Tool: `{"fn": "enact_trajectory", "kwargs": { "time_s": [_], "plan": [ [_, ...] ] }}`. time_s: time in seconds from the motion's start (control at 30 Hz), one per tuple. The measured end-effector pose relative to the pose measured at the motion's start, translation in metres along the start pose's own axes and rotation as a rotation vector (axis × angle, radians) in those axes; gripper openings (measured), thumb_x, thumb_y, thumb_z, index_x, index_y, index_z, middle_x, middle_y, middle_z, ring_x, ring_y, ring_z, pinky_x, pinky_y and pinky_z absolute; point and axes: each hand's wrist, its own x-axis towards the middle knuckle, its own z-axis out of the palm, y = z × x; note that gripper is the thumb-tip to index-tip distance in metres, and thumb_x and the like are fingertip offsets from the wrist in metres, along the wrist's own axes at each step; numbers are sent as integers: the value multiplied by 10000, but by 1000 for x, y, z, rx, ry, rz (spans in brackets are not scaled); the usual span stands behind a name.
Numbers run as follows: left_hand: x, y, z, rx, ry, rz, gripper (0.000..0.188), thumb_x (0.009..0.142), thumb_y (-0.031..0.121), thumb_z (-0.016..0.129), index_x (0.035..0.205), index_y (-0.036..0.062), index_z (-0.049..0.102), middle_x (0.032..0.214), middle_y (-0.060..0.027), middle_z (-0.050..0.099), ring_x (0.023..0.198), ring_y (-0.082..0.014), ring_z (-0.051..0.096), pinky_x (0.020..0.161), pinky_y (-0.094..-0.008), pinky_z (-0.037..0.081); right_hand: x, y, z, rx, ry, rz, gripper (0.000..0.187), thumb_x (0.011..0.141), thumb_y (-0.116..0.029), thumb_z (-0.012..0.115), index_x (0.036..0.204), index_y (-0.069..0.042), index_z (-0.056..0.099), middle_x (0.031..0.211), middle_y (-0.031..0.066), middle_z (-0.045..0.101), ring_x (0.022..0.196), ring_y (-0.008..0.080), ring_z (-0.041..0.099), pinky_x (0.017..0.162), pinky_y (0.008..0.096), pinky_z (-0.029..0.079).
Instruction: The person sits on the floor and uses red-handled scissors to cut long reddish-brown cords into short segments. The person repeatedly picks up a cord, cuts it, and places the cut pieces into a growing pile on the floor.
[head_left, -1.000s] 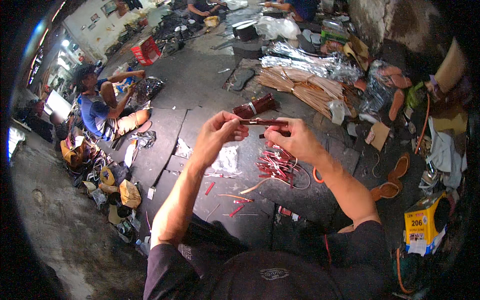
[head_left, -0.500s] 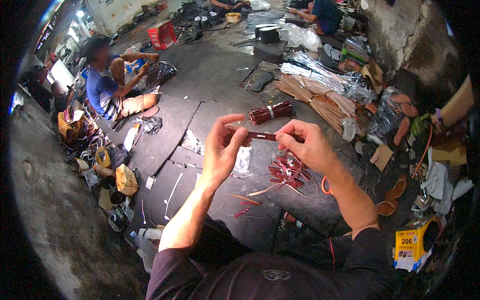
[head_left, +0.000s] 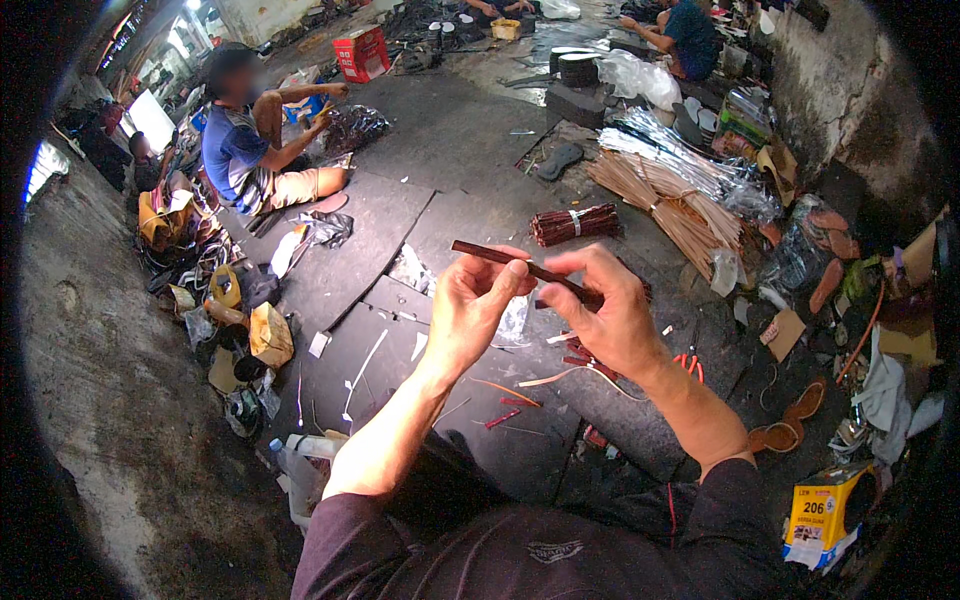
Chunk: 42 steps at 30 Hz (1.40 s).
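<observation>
A narrow dark red-brown strip [head_left: 482, 252] slants between my hands, its left end higher. My left hand [head_left: 468, 312] pinches it between thumb and fingers, and that end sticks out past them. My right hand [head_left: 612, 318] is curled round its other part; those fingertips are slightly blurred, and the right end is partly hidden in the hand. Beyond my hands lies a bound bundle of similar strips [head_left: 575, 226]. Below my right hand, loose short dark red pieces [head_left: 588, 358] rest on the floor, partly covered by it.
Orange handles [head_left: 692, 366] show beside my right forearm. Bundled tan strips [head_left: 665, 190] and silvery strips [head_left: 672, 145] lie at the far right. A yellow tin [head_left: 822, 515] stands near right. A co-worker [head_left: 245, 150] sits at far left by a red box [head_left: 361, 54]. Scraps litter the dark floor mats [head_left: 390, 300].
The strip has gone from nearly level to slanting, its left end raised. My right hand now wraps further round it. The surroundings have shifted slightly rightward in view.
</observation>
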Motion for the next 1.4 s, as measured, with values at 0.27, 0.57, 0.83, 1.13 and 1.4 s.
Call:
{"fn": "enact_trajectory", "kwargs": {
  "time_s": [0.27,0.57,0.83,1.13,1.4],
  "plan": [
    [9,0,-9,-100,55,-6,324,995,227,595,1207,-18,584,1041,-139,677,960,-221,686,871,-333,563,-14,41,-44,-194,-539,203,309,926,-306,653,980,-2,659,848,185,692,774,285,682,717,400,521],
    [6,-11,15,-240,-30,-126,468,1038,336,498,1288,-56,553,1124,-161,665,1046,-191,645,963,-324,509,-17,9,-42,413,-166,252,198,974,-117,608,1128,8,614,924,83,707,828,126,688,730,263,552],
    [4,-17,30,-364,-122,-98,428,1057,292,463,1324,-32,547,1199,-155,643,1040,-171,652,970,-313,531,-12,20,-16,461,57,187,161,952,-93,641,1075,9,618,934,98,721,868,133,702,763,267,558],
    [-1,-21,32,-332,-175,-32,406,1057,259,462,1325,-34,545,1219,-144,640,1076,-197,651,983,-323,523,-14,26,-7,348,102,112,128,927,-64,659,1037,-2,634,913,99,723,854,148,707,745,287,558],
    [-6,-16,34,-50,-66,40,277,987,147,611,1214,-9,640,1057,-118,712,987,-151,675,891,-304,553,-15,29,-3,289,82,118,155,901,-61,681,1040,-10,635,928,115,727,870,183,721,745,308,565]
  ]
}}
